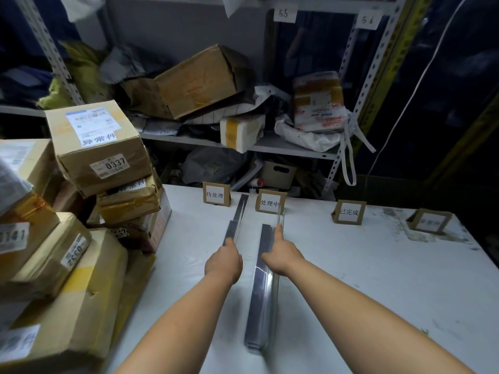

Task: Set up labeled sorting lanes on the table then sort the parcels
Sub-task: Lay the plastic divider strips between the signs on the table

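We see the left hand (223,261) pinching the near end of a grey divider strip (237,220) that runs toward the table's far edge between two label cards (216,193). The right hand (280,253) presses fingers on a stack of strips (262,290). Stacked parcels (81,201) crowd the white table's (364,279) left edge; its right half lies open.
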Motion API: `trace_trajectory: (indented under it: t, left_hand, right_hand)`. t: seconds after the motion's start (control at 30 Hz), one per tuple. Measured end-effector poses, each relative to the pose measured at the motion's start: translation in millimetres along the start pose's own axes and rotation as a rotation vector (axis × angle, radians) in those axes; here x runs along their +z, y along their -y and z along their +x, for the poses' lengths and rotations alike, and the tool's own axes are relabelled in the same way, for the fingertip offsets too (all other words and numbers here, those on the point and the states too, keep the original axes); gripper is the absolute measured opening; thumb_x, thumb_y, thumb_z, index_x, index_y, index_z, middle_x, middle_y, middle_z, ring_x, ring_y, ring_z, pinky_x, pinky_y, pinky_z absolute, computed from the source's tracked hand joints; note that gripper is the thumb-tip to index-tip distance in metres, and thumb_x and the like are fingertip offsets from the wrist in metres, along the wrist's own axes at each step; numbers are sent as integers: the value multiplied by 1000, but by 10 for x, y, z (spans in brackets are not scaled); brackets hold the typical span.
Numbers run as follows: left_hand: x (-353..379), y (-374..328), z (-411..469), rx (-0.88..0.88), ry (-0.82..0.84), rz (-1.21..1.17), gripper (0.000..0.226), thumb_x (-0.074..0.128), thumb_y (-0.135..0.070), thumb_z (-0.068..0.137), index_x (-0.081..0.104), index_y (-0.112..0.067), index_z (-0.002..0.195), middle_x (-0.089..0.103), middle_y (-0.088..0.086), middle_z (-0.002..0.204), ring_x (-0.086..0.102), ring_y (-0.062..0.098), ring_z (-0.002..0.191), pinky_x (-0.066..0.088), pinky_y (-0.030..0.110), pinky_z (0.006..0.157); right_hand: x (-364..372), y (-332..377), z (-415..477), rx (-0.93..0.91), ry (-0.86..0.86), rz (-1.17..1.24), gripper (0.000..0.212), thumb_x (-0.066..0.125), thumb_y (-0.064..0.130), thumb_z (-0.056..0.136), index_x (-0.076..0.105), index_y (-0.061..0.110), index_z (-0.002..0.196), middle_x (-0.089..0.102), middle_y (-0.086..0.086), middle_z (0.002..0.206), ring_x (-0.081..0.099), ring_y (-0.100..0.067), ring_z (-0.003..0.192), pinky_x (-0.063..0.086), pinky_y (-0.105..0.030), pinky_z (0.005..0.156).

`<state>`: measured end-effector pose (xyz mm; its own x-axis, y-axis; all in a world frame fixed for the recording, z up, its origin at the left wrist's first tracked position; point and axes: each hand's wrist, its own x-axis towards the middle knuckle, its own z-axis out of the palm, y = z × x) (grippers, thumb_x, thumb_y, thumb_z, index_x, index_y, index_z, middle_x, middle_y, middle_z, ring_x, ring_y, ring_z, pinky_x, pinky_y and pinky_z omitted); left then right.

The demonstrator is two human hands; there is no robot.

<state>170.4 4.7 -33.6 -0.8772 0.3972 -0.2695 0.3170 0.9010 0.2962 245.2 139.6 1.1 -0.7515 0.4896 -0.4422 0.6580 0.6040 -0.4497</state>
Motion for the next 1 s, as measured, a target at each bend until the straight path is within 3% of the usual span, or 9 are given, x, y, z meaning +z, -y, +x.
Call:
trace_trajectory:
  t: [0.2,0.4,0.6,0.77,0.9,1.0]
  left_hand:
    - [-57,15,16,34,-11,77,35,46,-25,100,38,-14,132,66,8,115,67,28,94,58,38,81]
    - [-129,8,6,104,-102,118,47,46,-30,99,31,-14,140,59,8,122,64,28,99,55,37,75]
    - [-221,-62,29,414,-303,215,38,46,-19,93,48,-16,130,49,4,129,49,23,111,49,33,82]
    - [-164,-227,-31,538,-184,143,36,46,-11,93,53,-16,128,50,3,129,50,23,112,48,33,84]
    - [-100,-338,-76,460,-33,-6,36,45,-17,98,54,-16,132,53,2,132,58,24,109,49,35,85]
    - [-29,-422,-64,424,91,-96,39,49,-20,98,52,-13,137,58,8,134,59,26,116,50,37,98]
  right_hand:
    - [43,34,33,5,-11,-47,103,59,29,92,-17,26,161,59,-16,125,64,-30,99,55,-36,75]
    - [11,28,-9,38,-35,0,104,60,26,93,-20,25,160,57,-10,108,62,-27,90,52,-35,71]
    - [-3,20,-39,66,-25,-16,102,56,10,96,-22,21,160,55,-12,106,59,-25,83,51,-34,67]
    - [32,34,-2,88,-36,-98,99,56,8,96,-18,21,161,58,-16,124,63,-30,97,59,-39,81]
    - [-1,-19,-27,102,-43,-85,97,56,8,96,-15,20,162,55,-17,132,62,-32,105,56,-39,82]
    - [-21,-94,-33,142,-78,-53,95,56,8,96,-12,16,162,53,-19,139,61,-35,114,56,-41,90]
